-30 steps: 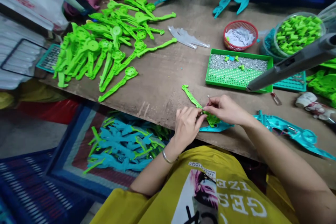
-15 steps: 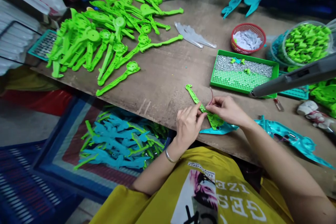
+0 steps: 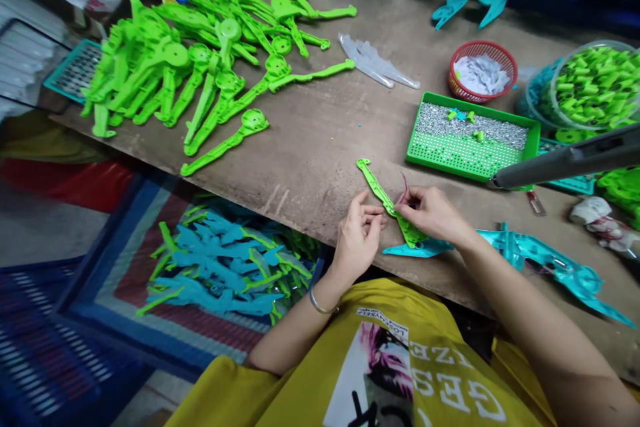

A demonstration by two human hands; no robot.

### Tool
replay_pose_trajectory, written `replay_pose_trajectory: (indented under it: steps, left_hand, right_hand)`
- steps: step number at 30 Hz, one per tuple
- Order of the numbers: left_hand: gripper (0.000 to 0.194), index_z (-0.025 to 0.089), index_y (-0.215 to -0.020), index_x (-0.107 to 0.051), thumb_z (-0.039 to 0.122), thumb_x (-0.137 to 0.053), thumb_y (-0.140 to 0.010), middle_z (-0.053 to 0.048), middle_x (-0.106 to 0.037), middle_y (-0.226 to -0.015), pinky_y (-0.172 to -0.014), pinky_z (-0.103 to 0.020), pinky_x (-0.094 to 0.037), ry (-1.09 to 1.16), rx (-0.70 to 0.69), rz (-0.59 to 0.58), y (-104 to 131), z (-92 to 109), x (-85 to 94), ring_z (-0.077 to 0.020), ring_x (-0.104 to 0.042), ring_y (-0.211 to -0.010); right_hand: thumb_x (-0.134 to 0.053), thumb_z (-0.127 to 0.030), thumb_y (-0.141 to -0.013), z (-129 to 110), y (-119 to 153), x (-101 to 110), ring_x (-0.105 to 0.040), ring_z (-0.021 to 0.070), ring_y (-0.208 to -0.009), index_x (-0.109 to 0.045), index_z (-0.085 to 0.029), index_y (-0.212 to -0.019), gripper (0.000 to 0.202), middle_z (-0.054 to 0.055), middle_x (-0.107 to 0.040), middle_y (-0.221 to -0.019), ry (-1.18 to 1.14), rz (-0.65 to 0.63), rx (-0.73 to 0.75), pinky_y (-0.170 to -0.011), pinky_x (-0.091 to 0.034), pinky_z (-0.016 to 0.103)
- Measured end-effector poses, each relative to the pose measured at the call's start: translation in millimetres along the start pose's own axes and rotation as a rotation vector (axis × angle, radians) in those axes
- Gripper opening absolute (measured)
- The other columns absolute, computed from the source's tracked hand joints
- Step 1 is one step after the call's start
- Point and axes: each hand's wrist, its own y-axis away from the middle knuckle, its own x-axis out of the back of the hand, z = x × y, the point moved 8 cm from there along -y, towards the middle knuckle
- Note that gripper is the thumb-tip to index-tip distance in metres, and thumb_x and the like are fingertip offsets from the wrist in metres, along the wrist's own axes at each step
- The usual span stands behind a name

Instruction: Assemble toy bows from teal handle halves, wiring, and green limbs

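A long lime-green plastic piece lies slantwise at the table's front, its wider lower end over a turquoise plastic piece. My right hand is closed in a pinch over the middle of the green piece. From its fingertips a thin reddish-purple wire or cord sticks up in a curve. Just left of the green piece is my left hand, its fingers bent but apart, the tips close to the piece's edge; whether they touch it I cannot tell. My right hand partly covers the green piece.
Green pieces are heaped at left. A green tray of small metal parts, a red basket, a tub of green bits and a grey tool stand right. Below the table edge is a bin of mixed pieces.
My left hand has let go of the green piece and drawn slightly left, its fingers parting. My right hand keeps its pinch at the same spot. The whole view has shifted a little.
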Motion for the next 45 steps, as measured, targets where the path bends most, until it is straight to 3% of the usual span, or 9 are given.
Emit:
replay_pose_trajectory:
  steps: [11,13,18,21,24,29,36,45]
  left_hand:
    - [0.062,0.02,-0.137,-0.044,0.031,-0.075,-0.084,-0.009,-0.067,-0.115,-0.09,-0.032,-0.06,0.346,0.123,0.024,-2,-11,-12.0,-0.0168,-0.072,-0.095]
    - [0.065,0.02,-0.133,-0.047,0.03,-0.081,-0.078,-0.007,-0.068,-0.112,-0.087,-0.03,-0.059,0.417,0.16,0.022,-3,-11,-16.8,-0.016,-0.072,-0.092]
    - [0.05,0.019,-0.107,-0.059,0.035,-0.087,-0.069,0.001,-0.068,-0.09,-0.082,-0.03,-0.061,0.524,0.247,-0.008,-3,-12,-25.9,-0.0128,-0.07,-0.08]
    - [0.054,0.018,-0.107,-0.061,0.034,-0.09,-0.064,0.002,-0.069,-0.088,-0.08,-0.03,-0.062,0.55,0.274,0.004,-3,-14,-25.3,-0.0117,-0.069,-0.077]
    - [0.057,0.017,-0.107,-0.062,0.034,-0.092,-0.062,0.001,-0.07,-0.086,-0.078,-0.028,-0.061,0.544,0.283,0.016,-2,-16,-25.1,-0.0111,-0.069,-0.075]
    - [0.051,0.017,-0.102,-0.061,0.036,-0.091,-0.064,0.002,-0.069,-0.083,-0.075,-0.026,-0.06,0.505,0.268,0.042,-2,-17,-24.2,-0.0111,-0.068,-0.073]
    - [0.049,0.02,-0.116,-0.057,0.035,-0.082,-0.077,-0.008,-0.072,-0.118,-0.1,-0.035,-0.054,0.565,0.244,-0.13,1,-13,-28.3,-0.0183,-0.07,-0.107]
    - [0.045,0.019,-0.112,-0.058,0.032,-0.082,-0.076,-0.008,-0.073,-0.112,-0.1,-0.035,-0.054,0.561,0.213,-0.121,-1,-14,-29.7,-0.0194,-0.07,-0.107]
  right_hand:
    - [-0.066,-0.036,-0.069,10,3,-4,-0.059,0.015,-0.065,-0.064,-0.018,-0.07,0.018,0.003,-0.069,-0.071,-0.284,0.076,-0.005,-0.062,-0.044,0.027]
    - [-0.067,-0.037,-0.068,10,5,-4,-0.058,0.0146,-0.065,-0.063,-0.018,-0.07,0.019,0.003,-0.068,-0.071,-0.3,0.079,-0.001,-0.062,-0.044,0.027]
    - [-0.068,-0.037,-0.069,4,13,-2,-0.058,0.0136,-0.065,-0.063,-0.017,-0.073,0.02,0.003,-0.069,-0.074,-0.354,0.064,0.023,-0.062,-0.046,0.027]
    - [-0.068,-0.036,-0.071,6,18,1,-0.056,0.0126,-0.063,-0.067,-0.016,-0.085,0.025,0.003,-0.069,-0.075,-0.367,0.056,0.039,-0.059,-0.043,0.026]
    - [-0.065,-0.035,-0.075,11,24,1,-0.052,0.0116,-0.06,-0.07,-0.014,-0.094,0.028,0.002,-0.068,-0.075,-0.33,0.048,0.032,-0.056,-0.04,0.026]
    - [-0.064,-0.033,-0.082,7,34,2,-0.055,0.0129,-0.063,-0.075,-0.016,-0.093,0.024,0.004,-0.073,-0.079,-0.203,0.083,0.071,-0.061,-0.042,0.027]
    - [-0.06,-0.022,-0.085,-13,48,8,-0.063,0.0157,-0.071,-0.078,-0.018,-0.099,0.023,0.006,-0.074,-0.087,-0.078,0.164,0.173,-0.068,-0.046,0.029]
    - [-0.056,-0.02,-0.09,-22,64,-4,-0.065,0.0202,-0.077,-0.077,-0.02,-0.109,0.028,0.007,-0.071,-0.084,0.037,0.217,0.244,-0.073,-0.051,0.033]
